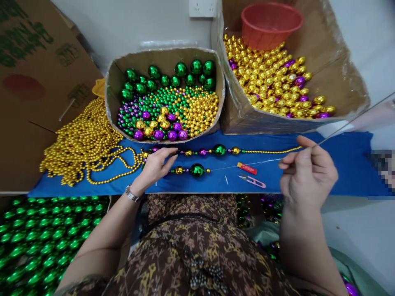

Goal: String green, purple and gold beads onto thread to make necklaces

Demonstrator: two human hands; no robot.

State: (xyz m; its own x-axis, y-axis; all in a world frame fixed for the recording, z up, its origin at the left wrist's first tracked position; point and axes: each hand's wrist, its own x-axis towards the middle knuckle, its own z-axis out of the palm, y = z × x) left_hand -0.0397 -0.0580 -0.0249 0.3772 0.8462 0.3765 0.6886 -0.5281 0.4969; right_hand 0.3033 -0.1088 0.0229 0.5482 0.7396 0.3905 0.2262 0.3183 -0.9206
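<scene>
My left hand (157, 164) rests on the blue cloth (339, 164), fingers curled over the left end of a short beaded strand (193, 169) with a large green ball and gold beads. My right hand (307, 170) is closed in a pinch on a long thin needle (354, 119) that slants up to the right. A fine thread (243, 165) runs from it back to the short strand. A longer finished strand (225, 151) of gold, purple and green beads lies just behind, parallel to it.
A cardboard box (163, 55) of green, gold and purple beads stands behind the strands. A bigger box (339, 82) of gold beads holds a red basket (270, 24). Gold bead strings (83, 144) pile at left. A red lighter (247, 168) and pink snips (252, 181) lie between my hands. Green balls (46, 238) fill the lower left.
</scene>
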